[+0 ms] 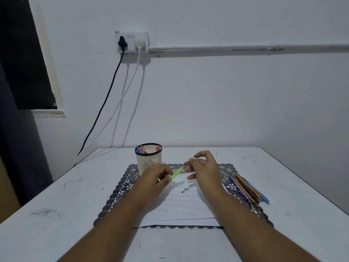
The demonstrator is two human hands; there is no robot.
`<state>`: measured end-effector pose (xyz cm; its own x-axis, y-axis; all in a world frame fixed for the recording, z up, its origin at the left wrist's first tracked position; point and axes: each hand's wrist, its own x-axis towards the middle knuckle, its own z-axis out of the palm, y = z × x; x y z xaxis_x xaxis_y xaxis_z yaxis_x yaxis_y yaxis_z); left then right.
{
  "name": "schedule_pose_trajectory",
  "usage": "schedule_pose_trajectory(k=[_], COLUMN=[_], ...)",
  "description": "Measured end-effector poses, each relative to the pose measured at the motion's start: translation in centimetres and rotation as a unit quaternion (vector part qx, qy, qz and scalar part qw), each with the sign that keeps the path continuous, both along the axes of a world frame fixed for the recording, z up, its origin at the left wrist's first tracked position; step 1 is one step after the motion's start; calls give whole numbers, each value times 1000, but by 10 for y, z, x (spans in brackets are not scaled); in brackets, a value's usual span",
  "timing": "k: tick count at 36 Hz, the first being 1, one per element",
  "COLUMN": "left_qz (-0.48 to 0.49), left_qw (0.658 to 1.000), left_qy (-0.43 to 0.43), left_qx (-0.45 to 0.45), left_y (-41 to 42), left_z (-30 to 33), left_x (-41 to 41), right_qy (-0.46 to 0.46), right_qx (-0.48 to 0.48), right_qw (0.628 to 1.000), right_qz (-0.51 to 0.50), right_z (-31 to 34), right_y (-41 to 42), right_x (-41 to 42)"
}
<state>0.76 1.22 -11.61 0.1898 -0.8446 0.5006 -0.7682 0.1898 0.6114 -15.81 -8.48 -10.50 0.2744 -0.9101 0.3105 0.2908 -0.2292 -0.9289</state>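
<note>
- Both forearms reach in from the near edge of the counter (56, 205), meeting above a sheet of paper (181, 210) that lies on a dark lace mat (120, 188).
- Left hand (154, 176) pinches a green tube (176, 173) between thumb and curled fingers (166, 179), tilted up toward the other hand.
- Right hand (204, 167) holds a red-and-white pen (186, 169) near its end with curled fingers, the upper fingers lifted loosely away.
- Tube and pen meet tip to tip between the 2 hands, just above the paper; this looks like a cap or sleeve being fitted or pulled off, each hand steadying 1 part.
- 2 small grey bits (184, 190) lie on the paper below the hands.
- Behind the left hand stands a cream cup (148, 157) with pens in it, probably the sorted ones; a loose bundle of pens (247, 190) lies on the mat at the right.
</note>
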Motion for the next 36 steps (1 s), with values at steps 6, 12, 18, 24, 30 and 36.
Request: schedule_pose_trajectory(k=[6,12,18,24,30,36], left_qz=[-10,-6,-4,-6,-15,-8], left_qw=[1000,1000,999,996,991,993], left_qy=[2,14,36,82,132,122], left_qx=[-4,-11,-21,-19,-13,-5], left_y=[-1,-1,-2,-3,-3,-4], left_z=[0,0,1,-2,-2,-2], left_x=[0,-1,-1,2,4,5], right_qy=[22,33,110,180,319,404], right_qx=[1,-14,-68,-153,-180,-140], right_qw=[1000,999,992,972,931,900], right_qz=[17,18,9,-3,7,89], right_z=[-3,-4,-2,-1,-3,-9], right_y=[3,4,8,3,-15,-13], right_x=[4,2,0,-5,-12,-22])
